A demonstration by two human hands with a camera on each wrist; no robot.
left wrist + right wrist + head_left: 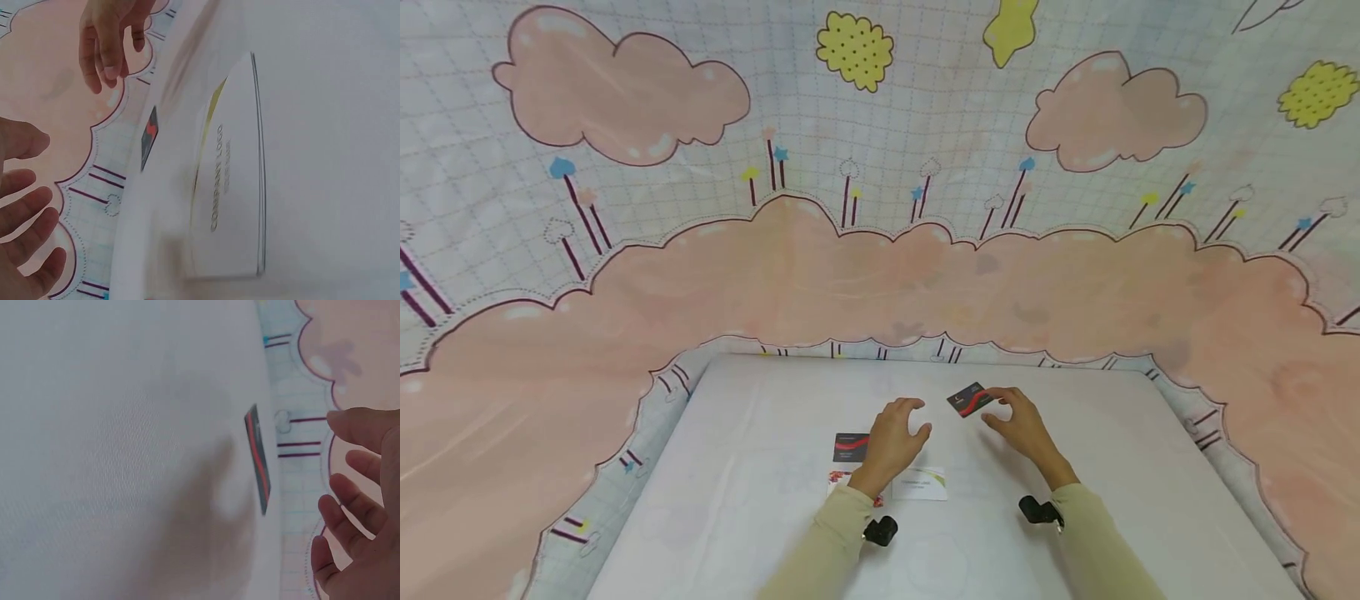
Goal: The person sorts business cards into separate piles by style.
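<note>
— Cartoon cloth backdrop (880, 275) behind: pink clouds, yellow biscuits, little flags on stalks. In front, a table (760, 533) under a plain white cover.

— And on it?

— Four cards. Farthest, a dark card with a red wave (969, 400), lying flat and skewed, just off the right hand's fingertips. Nearer, a second dark card (850, 447), partly hidden behind the left hand. Below that, a white card with red print (838, 481) peeking out beside the left wrist. Then a white card with a yellow-green swoosh (920, 484), flat between the two forearms.

— Left hand?

— Left hand (893, 440) raised a little above the table, palm down, fingers (31, 215) spread and loosely bent, thumb out toward the right. Holding nothing; no clear contact with any card. Seen from the left wrist: white card close below, lettered "COMPANY LOGO", lying flat.

— Right hand?

— Right hand (1021, 423) likewise palm down, fingers (350, 512) apart and gently curved, tips pointing toward the red-wave card (257, 456). Close to it, but a strip of white cover visible between from the right wrist view; touching or not, hard to tell from the head view. Nothing gripped.

— Arms?

— Both forearms in pale beige sleeves (842, 542), angled in from the lower edge and converging toward the table's middle. A small black device on each wrist (880, 530).
</note>
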